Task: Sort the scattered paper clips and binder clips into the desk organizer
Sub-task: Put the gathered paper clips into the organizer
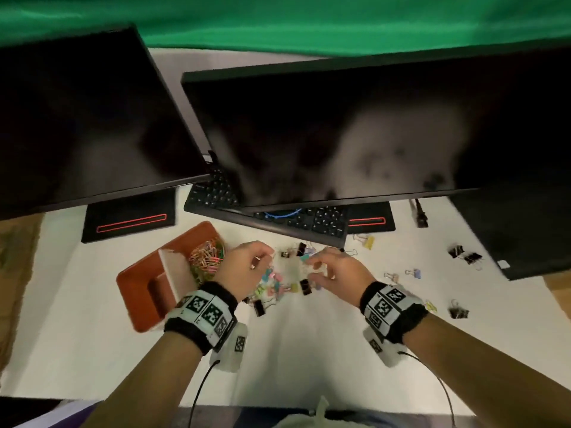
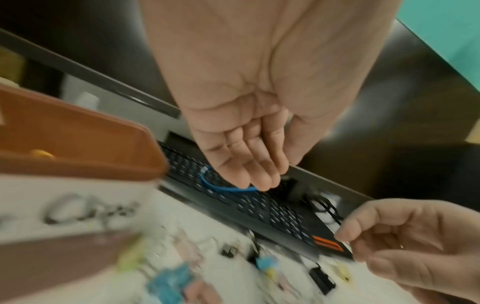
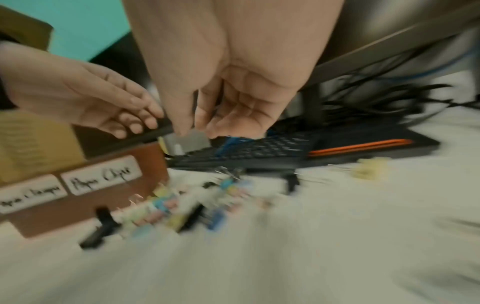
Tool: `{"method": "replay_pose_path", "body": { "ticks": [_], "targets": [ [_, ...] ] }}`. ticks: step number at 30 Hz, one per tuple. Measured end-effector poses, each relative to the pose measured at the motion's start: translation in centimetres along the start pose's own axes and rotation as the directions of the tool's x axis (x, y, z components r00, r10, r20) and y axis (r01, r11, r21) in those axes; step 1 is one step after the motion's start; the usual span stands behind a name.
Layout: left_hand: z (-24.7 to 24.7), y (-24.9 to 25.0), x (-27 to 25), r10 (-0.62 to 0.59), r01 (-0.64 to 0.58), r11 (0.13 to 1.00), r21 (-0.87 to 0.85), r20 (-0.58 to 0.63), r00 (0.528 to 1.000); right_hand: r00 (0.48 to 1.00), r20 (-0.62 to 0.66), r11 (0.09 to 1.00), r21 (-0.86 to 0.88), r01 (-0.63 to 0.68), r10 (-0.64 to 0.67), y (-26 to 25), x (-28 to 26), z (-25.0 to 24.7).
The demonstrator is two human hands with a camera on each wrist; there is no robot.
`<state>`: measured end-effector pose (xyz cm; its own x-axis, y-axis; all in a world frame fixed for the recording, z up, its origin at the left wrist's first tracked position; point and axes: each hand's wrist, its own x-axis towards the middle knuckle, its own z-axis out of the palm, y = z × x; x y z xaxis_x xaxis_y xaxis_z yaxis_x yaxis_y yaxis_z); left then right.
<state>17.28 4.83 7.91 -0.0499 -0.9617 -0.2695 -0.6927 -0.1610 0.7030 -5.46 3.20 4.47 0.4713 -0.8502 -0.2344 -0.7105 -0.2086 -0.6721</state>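
Note:
An orange-brown desk organizer (image 1: 145, 282) stands left of centre on the white table; its far compartment holds coloured paper clips (image 1: 207, 257). Its front bears handwritten labels (image 3: 101, 178). A pile of small coloured and black binder clips (image 1: 275, 284) lies just right of it. My left hand (image 1: 256, 261) hovers over the pile's left side, fingers relaxed and palm empty in the left wrist view (image 2: 259, 179). My right hand (image 1: 321, 268) hovers over the pile's right side with loosely curled fingers (image 3: 202, 127); nothing shows in it. Both wrist views are motion-blurred.
More binder clips lie scattered to the right: black ones (image 1: 465, 254) (image 1: 458, 312) and a yellow one (image 1: 367, 241). A black keyboard (image 1: 327, 225) sits behind the pile under two dark monitors (image 1: 340, 134). A black device (image 1: 525, 233) occupies the far right.

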Motion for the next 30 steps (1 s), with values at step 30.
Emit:
{"method": "replay_pose_path", "body": {
  "ticks": [30],
  "targets": [
    [26.8,11.5,5.5,-0.014,-0.051,0.964,0.262,0.242,0.970,0.942,0.068,0.935,0.115,-0.335,0.329,19.9,-12.2,-5.5]
  ]
}}
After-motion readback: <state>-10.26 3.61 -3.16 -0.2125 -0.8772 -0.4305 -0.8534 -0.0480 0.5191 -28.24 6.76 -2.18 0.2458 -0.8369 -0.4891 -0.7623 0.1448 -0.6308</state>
